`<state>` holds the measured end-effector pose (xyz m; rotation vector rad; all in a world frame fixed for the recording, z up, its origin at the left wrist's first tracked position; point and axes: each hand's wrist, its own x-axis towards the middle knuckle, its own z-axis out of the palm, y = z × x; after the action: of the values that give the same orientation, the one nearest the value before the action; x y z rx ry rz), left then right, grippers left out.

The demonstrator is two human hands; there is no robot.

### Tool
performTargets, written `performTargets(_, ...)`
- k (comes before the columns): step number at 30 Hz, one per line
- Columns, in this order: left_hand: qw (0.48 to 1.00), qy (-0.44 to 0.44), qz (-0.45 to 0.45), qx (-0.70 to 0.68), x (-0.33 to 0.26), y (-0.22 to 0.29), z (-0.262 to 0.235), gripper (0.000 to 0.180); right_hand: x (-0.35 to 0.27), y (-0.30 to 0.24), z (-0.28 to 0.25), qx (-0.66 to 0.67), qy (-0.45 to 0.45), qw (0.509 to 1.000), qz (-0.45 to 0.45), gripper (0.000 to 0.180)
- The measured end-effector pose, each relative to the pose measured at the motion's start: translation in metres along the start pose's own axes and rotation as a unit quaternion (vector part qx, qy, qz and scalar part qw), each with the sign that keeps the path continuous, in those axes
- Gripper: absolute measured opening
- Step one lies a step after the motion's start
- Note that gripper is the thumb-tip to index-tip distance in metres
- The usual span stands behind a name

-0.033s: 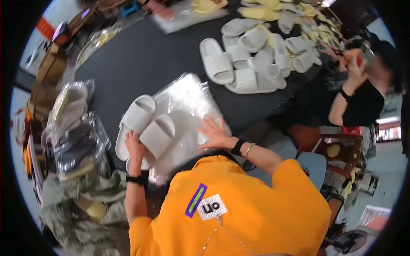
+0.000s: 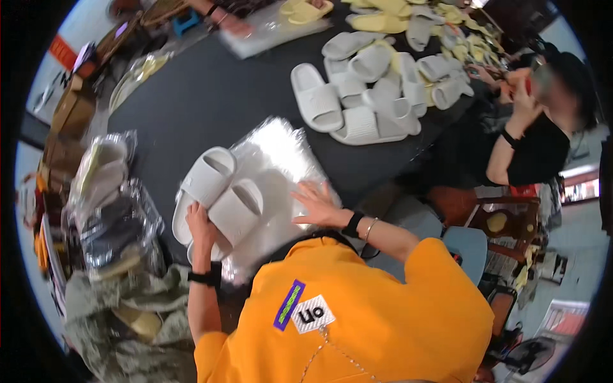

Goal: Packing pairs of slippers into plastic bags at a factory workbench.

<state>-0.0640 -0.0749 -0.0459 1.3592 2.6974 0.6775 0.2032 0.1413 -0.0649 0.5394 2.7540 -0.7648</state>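
A pair of white slide slippers point(image 2: 233, 207) lies side by side at the left part of a stack of clear plastic bags point(image 2: 278, 143), partly over it. With its fingers bent at the inner edges between the two slippers, my left hand point(image 2: 201, 225) grips the pair; part of the fingertips is hidden. My right hand point(image 2: 317, 204) rests flat on the right side of the bags, fingers spread and holding nothing. Light glares off the plastic, so single bags cannot be told apart.
A heap of white slippers point(image 2: 364, 124) lies on the dark table point(image 2: 191, 105), with yellow slippers point(image 2: 383, 23) beyond. Bagged slippers point(image 2: 118, 214) are stacked at the left. A co-worker point(image 2: 533, 143) sits at the right; another person's hand point(image 2: 236, 27) is at the far edge.
The whole view has shifted slightly. Both my hands keep the same places, on the slippers and on the bags.
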Motion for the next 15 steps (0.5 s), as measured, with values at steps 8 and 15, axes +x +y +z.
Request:
performTargets(8, 0.976, -0.034, 0.194, -0.094, 0.019, 0.105, 0.014, 0.029, 0.019, -0.018, -0.074, 0.377, 0.110, 0.916, -0.084, 0.070)
performTargets(15, 0.912, -0.066, 0.053, -0.401, 0.012, 0.105, 0.020, 0.049, 0.003, 0.030, -0.117, 0.306, 0.168, 0.936, -0.035, 0.039)
